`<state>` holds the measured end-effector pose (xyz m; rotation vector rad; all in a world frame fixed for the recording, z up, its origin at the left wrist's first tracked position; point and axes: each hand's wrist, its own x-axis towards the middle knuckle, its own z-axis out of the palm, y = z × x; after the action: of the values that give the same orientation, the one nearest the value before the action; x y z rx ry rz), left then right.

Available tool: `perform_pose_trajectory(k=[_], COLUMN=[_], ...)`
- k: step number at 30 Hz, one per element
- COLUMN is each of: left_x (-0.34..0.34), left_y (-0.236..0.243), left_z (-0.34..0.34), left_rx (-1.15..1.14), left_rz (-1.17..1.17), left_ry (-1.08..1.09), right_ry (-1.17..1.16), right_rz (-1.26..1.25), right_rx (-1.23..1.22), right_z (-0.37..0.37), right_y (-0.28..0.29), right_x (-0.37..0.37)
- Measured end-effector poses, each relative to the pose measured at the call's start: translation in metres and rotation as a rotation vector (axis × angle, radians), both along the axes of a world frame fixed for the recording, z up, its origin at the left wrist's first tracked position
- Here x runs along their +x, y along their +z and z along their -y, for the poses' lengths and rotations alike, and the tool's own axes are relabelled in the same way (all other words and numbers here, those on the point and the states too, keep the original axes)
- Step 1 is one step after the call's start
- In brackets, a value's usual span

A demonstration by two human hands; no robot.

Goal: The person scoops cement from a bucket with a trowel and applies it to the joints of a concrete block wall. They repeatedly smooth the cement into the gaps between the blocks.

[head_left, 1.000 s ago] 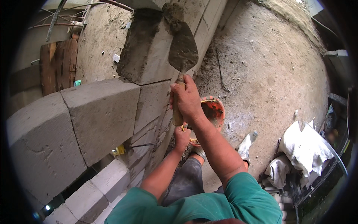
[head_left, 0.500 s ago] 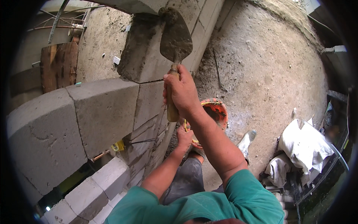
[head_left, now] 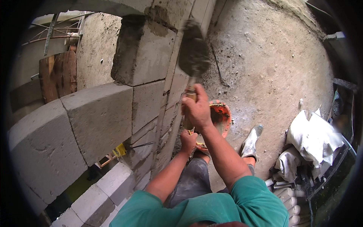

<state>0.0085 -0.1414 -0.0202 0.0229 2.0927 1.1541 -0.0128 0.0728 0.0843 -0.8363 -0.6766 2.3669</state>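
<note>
My right hand [head_left: 197, 108] is wrapped round the wooden handle of a trowel [head_left: 194, 53]. Its blade, smeared by motion, points away from me beside the block wall's corner. Below it, my left hand [head_left: 188, 141] grips the yellow handle of an orange bucket [head_left: 227, 109], partly hidden behind my right forearm. Grey mortar clings to the bucket's inside. Just left of the trowel stands an upright grey block [head_left: 154, 53], with a dark wet mortar patch near its top. Lower blocks [head_left: 102, 113] run off to the left.
White sacks [head_left: 312, 138] lie at the right near stacked pale tubes [head_left: 289, 200]. A thin rod [head_left: 218, 66] rests on the rough floor. A brown wooden board [head_left: 58, 75] leans at the far left, and a yellow object [head_left: 119, 150] sits under the block ledge.
My right hand has brought the trowel right and nearer, off the upright block's upper joint. A wet mortar patch now shows there. My left hand still holds the bucket's handle.
</note>
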Motion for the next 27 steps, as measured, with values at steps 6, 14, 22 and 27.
perform_pose_trajectory(k=[6,14,22,27], left_x=[-0.002,-0.01,-0.011,-0.011], left_y=[-0.005,-0.013,-0.007,-0.014], left_z=[0.014,0.022,0.036,0.041], left_rx=[-0.062,-0.192,-0.226,-0.201], left_rz=[-0.075,-0.128,-0.049,-0.025], left_ry=[-0.072,-0.171,-0.171,-0.183], right_ry=[-0.512,-0.29,-0.195,0.032], right_rz=[0.254,0.677,0.533,0.217], right_rx=[0.307,0.793,0.264,-0.11], right_z=[0.002,0.005,0.003,-0.014], right_y=[-0.049,-0.089,-0.072,-0.047], right_x=[0.018,-0.068,-0.045,-0.057])
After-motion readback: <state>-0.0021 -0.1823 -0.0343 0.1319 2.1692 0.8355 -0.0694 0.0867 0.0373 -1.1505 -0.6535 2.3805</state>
